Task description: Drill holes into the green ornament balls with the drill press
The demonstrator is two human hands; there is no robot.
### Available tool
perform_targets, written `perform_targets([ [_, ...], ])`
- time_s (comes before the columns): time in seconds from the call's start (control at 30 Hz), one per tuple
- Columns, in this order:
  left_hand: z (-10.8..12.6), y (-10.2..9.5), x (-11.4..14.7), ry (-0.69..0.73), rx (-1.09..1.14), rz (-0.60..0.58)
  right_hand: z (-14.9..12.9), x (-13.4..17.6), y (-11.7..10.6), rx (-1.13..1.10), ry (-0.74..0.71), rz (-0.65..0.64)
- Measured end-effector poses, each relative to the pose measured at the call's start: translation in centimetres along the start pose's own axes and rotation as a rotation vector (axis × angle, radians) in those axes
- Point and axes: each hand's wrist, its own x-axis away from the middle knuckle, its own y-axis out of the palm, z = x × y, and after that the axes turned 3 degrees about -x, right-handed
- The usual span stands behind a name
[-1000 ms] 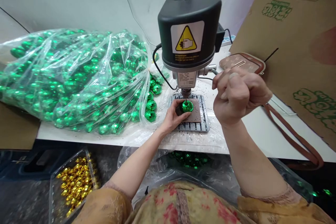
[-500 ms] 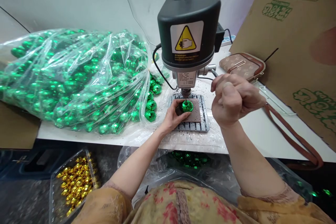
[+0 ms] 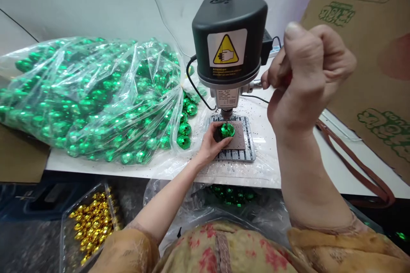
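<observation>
A shiny green faceted ball [image 3: 227, 130] sits on the brown pad [image 3: 239, 141] over the slotted metal base of the drill press [image 3: 229, 36]. My left hand [image 3: 214, 141] pinches the ball between thumb and fingers from its left side. The drill bit [image 3: 226, 120] points down at the top of the ball; whether it has entered cannot be made out. To the right of the black motor housing, my right hand [image 3: 307, 68] is closed around the press's feed lever [image 3: 255, 85], most of which the fingers hide.
A clear bag [image 3: 105, 102] full of green balls lies to the left. A cardboard box [image 3: 371, 76] stands at the right, near a brown strap [image 3: 361, 170]. Below the table edge is a clear bin [image 3: 83, 226] of gold balls. Dark shavings litter the base.
My right hand has risen and swung back toward me with the lever, covering the patterned purse from view. My left hand stays in place around the green ball.
</observation>
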Motion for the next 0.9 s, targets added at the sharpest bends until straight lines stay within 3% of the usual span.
perform_targets([
  [0.13, 1.6, -0.3, 3.6, 0.170, -0.193, 0.134, 0.3, -0.6, 0.0, -0.031, 0.021, -0.004],
  [0.2, 2.4, -0.4, 6.5, 0.369, -0.251, 0.042, 0.5, -0.4, -0.1, -0.041, -0.002, -0.011],
  [0.3, 2.9, -0.3, 10.8, 0.667, -0.437, -0.221, 0.7, -0.2, -0.1, -0.036, -0.033, -0.007],
  [0.37, 2.8, -0.3, 12.6, 0.769, -0.585, -0.311, 0.8, -0.1, -0.1, -0.024, -0.046, -0.001],
  [0.43, 2.5, -0.7, 13.1, 0.787, -0.605, -0.305, 0.9, -0.1, -0.1, -0.039, -0.050, 0.002],
  [0.57, 1.9, -2.8, 10.3, 0.641, -0.469, -0.099, 1.0, -0.1, 0.0, -0.099, -0.071, 0.016],
  [0.7, 0.8, -6.3, 4.2, 0.197, -0.605, 0.139, 1.0, 0.0, 0.1, -0.094, -0.072, 0.033],
  [0.77, -0.1, -7.8, 1.1, -0.054, -0.732, 0.156, 0.9, 0.1, 0.1, -0.092, -0.076, 0.025],
  [0.9, -1.5, -9.3, -2.6, -0.212, -0.782, 0.145, 0.9, 0.1, 0.0, -0.060, -0.097, 0.028],
])
